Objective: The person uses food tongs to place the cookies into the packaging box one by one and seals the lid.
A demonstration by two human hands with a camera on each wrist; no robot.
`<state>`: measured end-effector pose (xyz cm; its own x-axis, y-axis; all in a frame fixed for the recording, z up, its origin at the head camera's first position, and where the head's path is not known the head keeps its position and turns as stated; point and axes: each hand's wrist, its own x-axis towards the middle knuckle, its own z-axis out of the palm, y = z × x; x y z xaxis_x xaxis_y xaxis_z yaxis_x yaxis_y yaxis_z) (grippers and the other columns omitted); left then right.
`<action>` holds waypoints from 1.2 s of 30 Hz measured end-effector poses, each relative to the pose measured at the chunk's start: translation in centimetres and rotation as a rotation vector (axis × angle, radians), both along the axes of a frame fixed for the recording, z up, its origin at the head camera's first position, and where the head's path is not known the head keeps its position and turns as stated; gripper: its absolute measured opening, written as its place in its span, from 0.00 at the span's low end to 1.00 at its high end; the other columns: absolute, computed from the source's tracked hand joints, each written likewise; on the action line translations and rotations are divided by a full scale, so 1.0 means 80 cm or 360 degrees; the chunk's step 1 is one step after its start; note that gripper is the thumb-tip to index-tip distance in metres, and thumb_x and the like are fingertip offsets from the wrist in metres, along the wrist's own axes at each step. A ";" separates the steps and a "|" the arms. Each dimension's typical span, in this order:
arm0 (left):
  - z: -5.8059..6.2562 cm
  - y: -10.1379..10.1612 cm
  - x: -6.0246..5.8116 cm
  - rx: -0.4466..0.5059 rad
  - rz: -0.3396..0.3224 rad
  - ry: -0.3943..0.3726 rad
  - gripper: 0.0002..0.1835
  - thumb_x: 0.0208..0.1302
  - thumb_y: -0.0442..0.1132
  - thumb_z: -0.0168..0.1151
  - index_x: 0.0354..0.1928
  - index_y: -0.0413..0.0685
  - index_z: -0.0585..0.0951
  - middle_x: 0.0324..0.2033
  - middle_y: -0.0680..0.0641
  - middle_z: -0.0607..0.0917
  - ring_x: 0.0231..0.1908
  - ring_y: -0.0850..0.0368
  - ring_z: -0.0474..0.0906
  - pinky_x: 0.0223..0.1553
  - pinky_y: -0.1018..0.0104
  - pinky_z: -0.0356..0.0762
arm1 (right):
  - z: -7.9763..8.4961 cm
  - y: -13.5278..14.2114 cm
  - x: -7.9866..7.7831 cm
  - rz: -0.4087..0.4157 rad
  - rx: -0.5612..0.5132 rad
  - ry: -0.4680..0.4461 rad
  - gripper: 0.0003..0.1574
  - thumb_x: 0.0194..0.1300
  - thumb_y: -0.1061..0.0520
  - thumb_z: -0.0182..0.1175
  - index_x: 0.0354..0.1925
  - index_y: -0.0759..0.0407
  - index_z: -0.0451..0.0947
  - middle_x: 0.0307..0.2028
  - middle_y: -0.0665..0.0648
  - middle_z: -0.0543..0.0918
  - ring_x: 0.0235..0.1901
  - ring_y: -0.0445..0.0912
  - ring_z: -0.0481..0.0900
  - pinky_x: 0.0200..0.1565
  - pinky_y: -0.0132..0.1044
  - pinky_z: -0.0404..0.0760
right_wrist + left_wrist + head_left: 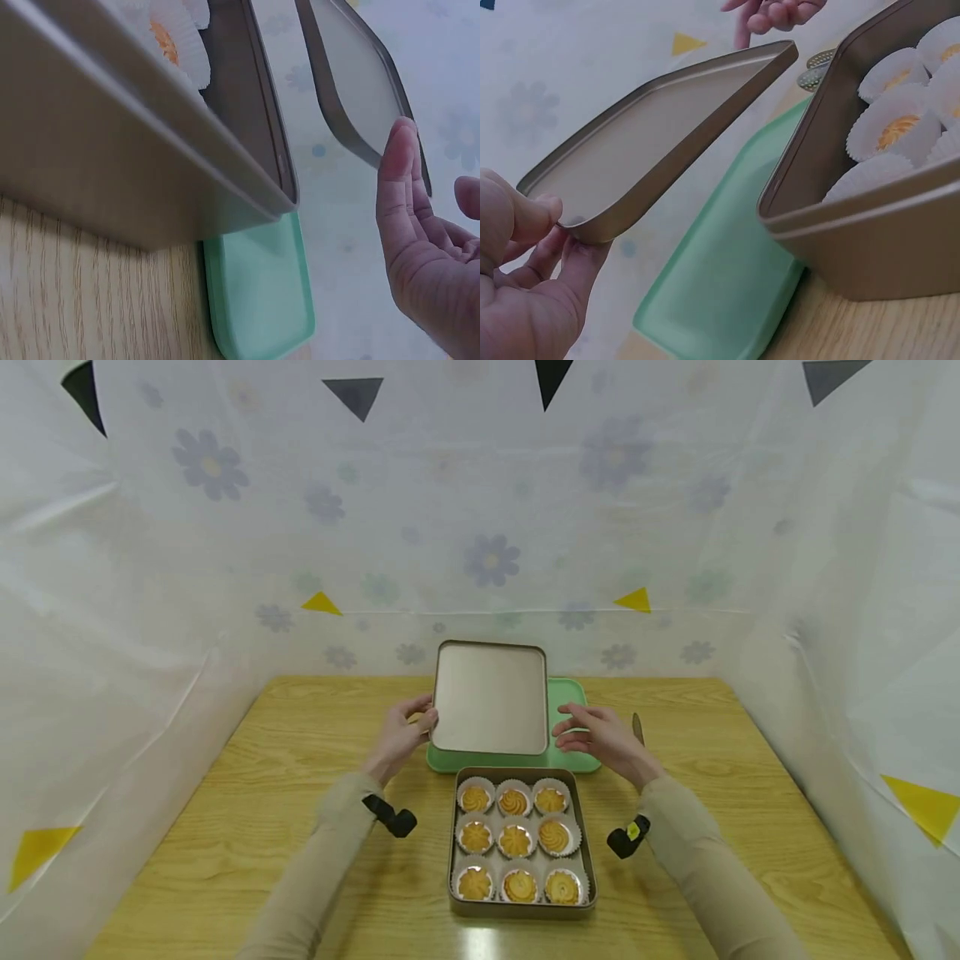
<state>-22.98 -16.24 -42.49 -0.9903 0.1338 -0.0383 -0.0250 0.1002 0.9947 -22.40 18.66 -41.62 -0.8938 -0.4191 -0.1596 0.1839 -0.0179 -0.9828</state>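
My left hand (402,734) pinches the left edge of a square metal tin lid (491,697), thumb on the inner face and fingers beneath, as the left wrist view shows. The lid is tilted up, its hollow inside facing me, above a green tray (567,693). My right hand (603,739) is off the lid's right side with fingers loosely extended, holding nothing. Nearer to me stands the open tin (522,911). Inside it, piped cookies (514,841) sit in white paper cups (885,124), in three rows of three.
Behind the right hand, a metal utensil (637,727) with a perforated end lies on the wooden table (697,827), partly hidden. A white flowered sheet (491,510) hangs around the table's back and sides.
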 end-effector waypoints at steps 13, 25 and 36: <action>0.011 0.022 0.008 -0.0223 -0.0047 0.0506 0.22 0.73 0.32 0.54 0.68 0.39 0.74 0.53 0.34 0.80 0.42 0.51 0.80 0.43 0.68 0.81 | -0.002 -0.003 -0.005 -0.0088 -0.0208 -0.0169 0.40 0.80 0.41 0.36 0.72 0.70 0.52 0.37 0.52 0.86 0.38 0.43 0.87 0.50 0.38 0.87; 0.004 0.021 0.013 -0.0611 -0.0071 0.1517 0.17 0.61 0.25 0.66 0.52 0.38 0.85 0.41 0.41 0.87 0.43 0.48 0.86 0.45 0.61 0.87 | 0.001 0.015 0.007 -0.0221 -0.0390 -0.0356 0.26 0.81 0.52 0.40 0.70 0.60 0.62 0.41 0.56 0.86 0.44 0.44 0.87 0.53 0.36 0.86; 0.006 0.013 0.038 -0.1207 -0.0090 0.2155 0.20 0.52 0.24 0.71 0.50 0.38 0.87 0.37 0.42 0.91 0.35 0.51 0.90 0.40 0.65 0.88 | 0.008 0.036 0.033 0.0155 0.0123 -0.0136 0.19 0.78 0.52 0.50 0.55 0.59 0.82 0.44 0.47 0.83 0.38 0.38 0.81 0.42 0.32 0.81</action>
